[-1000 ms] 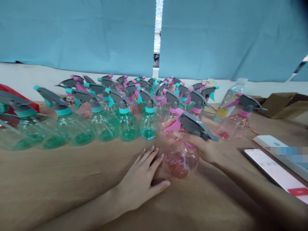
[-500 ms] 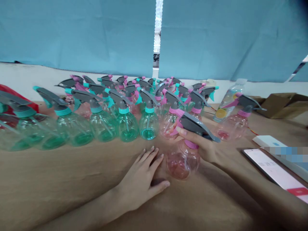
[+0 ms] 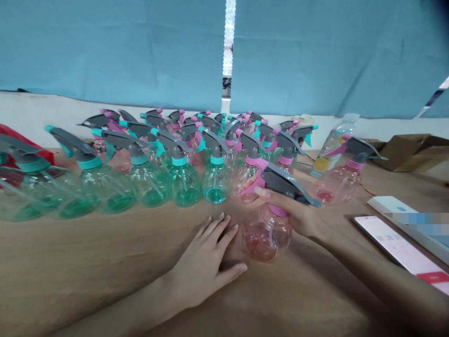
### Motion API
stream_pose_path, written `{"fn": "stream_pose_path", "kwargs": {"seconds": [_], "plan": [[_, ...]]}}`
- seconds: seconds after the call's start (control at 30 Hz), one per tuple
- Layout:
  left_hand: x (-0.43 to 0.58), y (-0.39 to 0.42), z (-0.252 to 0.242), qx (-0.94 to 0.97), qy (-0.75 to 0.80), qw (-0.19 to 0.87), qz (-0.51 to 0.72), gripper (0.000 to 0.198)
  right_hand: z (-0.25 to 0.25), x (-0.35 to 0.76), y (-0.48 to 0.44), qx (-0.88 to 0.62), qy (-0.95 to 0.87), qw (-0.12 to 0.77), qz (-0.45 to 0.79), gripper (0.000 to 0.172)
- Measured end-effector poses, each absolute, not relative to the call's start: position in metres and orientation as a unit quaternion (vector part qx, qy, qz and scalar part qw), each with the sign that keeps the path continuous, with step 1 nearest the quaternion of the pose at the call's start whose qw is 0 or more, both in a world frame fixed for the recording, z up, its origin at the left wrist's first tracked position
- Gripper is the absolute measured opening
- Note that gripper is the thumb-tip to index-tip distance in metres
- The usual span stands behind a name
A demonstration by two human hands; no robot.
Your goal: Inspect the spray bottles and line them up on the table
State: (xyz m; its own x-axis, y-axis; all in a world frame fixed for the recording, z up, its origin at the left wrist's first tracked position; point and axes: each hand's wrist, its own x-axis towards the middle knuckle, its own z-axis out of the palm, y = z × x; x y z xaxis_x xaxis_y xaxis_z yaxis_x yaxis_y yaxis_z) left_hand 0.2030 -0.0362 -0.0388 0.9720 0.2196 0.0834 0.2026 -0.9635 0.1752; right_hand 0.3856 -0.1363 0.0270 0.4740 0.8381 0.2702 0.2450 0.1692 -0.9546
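A clear pink spray bottle (image 3: 267, 234) with a grey and pink trigger head stands on the brown table (image 3: 105, 271). My right hand (image 3: 287, 206) is wrapped round its neck, with fingers at the pink trigger. The far fingers are partly hidden behind the spray head. Left of that bottle, my left hand (image 3: 210, 262) lies flat on the tabletop with its fingers apart, holding nothing. Just beyond its fingertips stands a green spray bottle (image 3: 216, 182), the right end of a front row of green ones.
Behind are several more pink and green spray bottles (image 3: 185, 126). At right stand a pink spray bottle (image 3: 338, 182), a drink bottle (image 3: 331, 147) and a cardboard box (image 3: 412, 152). A phone (image 3: 396, 243) lies beside a white box (image 3: 386, 203). A blue cloth (image 3: 122, 51) hangs at the back.
The view has shifted very slightly. My right forefinger sits a little lower at the trigger of the pink spray bottle. My left hand keeps its place.
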Motion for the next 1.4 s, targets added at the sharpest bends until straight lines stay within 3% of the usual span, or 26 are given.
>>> {"fn": "stream_pose_path", "kwargs": {"seconds": [0.4, 0.97, 1.4], "plan": [[0.203, -0.035, -0.040, 0.988, 0.107, 0.088, 0.063, 0.068, 0.027, 0.384, -0.132, -0.622, -0.505, 0.580, 0.148, 0.017], [0.204, -0.037, -0.037, 0.990, 0.106, 0.081, 0.050, 0.069, 0.039, 0.378, -0.133, -0.611, -0.461, 0.605, 0.220, 0.018], [0.205, -0.037, -0.037, 0.991, 0.105, 0.071, 0.051, 0.070, 0.033, 0.382, -0.132, -0.625, -0.480, 0.591, 0.172, 0.014]]}}
